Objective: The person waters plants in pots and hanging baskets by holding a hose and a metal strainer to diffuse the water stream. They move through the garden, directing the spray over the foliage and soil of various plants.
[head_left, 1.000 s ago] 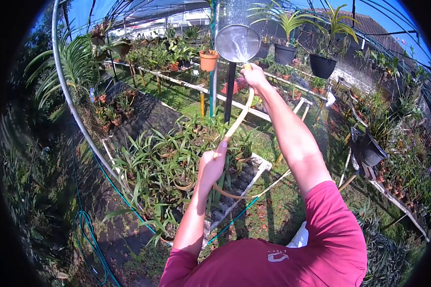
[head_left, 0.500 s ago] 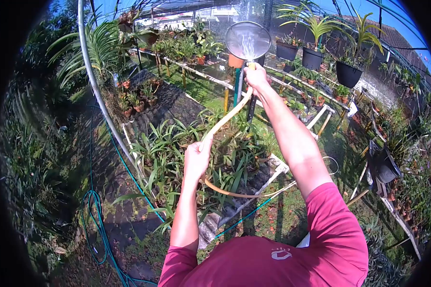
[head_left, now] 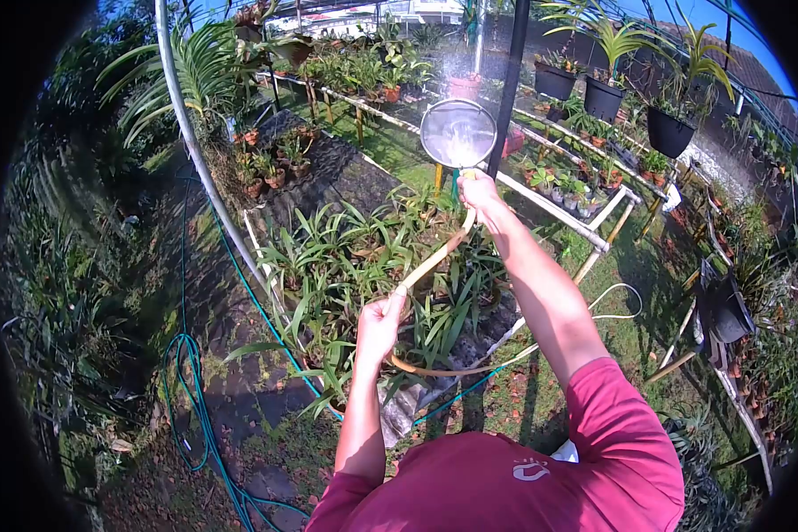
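A pale yellow garden hose [head_left: 430, 266] runs up between my two hands, then loops down and away to the right. My right hand [head_left: 479, 190], arm stretched forward, is wrapped round it just below a round, see-through sprinkler head [head_left: 458, 133]. Water sprays up out of that head. Lower down and to the left, my left hand [head_left: 379, 326] is closed round the same hose. Beneath both hands grows a dense bed of long-leaved green plants [head_left: 337, 257].
A dark post [head_left: 510, 80] rises right beside the sprinkler head. Black hanging pots [head_left: 671, 131] line the upper right. On the left stand a curved pale pipe [head_left: 182, 115] and, on the ground, a coiled teal hose [head_left: 186, 390]. A plant bench [head_left: 363, 105] crosses the back.
The sprinkler head and my right hand have come lower in view. My left hand has shifted down and slightly right. The camera view has turned a little; water keeps spraying.
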A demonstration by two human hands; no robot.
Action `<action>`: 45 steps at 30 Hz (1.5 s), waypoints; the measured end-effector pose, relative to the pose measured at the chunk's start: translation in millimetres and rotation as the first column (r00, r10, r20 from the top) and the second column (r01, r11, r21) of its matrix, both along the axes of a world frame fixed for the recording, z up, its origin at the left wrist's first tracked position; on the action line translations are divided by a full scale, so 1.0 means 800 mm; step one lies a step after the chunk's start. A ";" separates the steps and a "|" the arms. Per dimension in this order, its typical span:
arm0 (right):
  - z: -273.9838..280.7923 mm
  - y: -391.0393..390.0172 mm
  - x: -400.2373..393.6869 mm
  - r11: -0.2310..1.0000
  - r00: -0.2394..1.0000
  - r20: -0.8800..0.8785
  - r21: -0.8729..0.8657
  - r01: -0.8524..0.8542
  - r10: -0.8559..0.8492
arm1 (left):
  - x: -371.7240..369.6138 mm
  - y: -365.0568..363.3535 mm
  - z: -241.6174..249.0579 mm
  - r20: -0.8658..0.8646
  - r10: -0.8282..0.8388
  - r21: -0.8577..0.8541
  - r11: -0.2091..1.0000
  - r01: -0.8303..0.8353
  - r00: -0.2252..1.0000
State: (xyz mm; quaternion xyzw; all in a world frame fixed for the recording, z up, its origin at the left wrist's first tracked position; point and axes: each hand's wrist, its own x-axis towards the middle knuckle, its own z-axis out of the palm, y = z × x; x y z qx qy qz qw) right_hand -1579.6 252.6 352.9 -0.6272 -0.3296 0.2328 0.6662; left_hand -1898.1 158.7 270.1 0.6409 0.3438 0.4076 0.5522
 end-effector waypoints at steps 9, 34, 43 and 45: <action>0.035 0.063 -0.100 0.976 0.981 0.047 0.100 -0.192 0.189 | -0.053 -0.006 -0.004 -0.034 0.155 0.006 0.988 -0.154 0.987; -0.137 -0.254 0.108 0.781 0.780 -0.331 0.167 0.602 -0.531 | 0.083 -0.091 -0.084 -0.318 -0.507 -0.073 0.856 0.512 0.801; -0.172 -0.621 0.138 0.279 0.348 -0.529 0.209 0.937 -0.774 | 0.226 -0.224 -0.146 -0.228 -0.872 0.060 0.431 0.900 0.433; -0.157 -0.674 0.132 0.276 0.356 -0.507 0.227 0.934 -0.785 | 0.246 -0.258 -0.145 -0.266 -0.898 0.041 0.354 0.934 0.352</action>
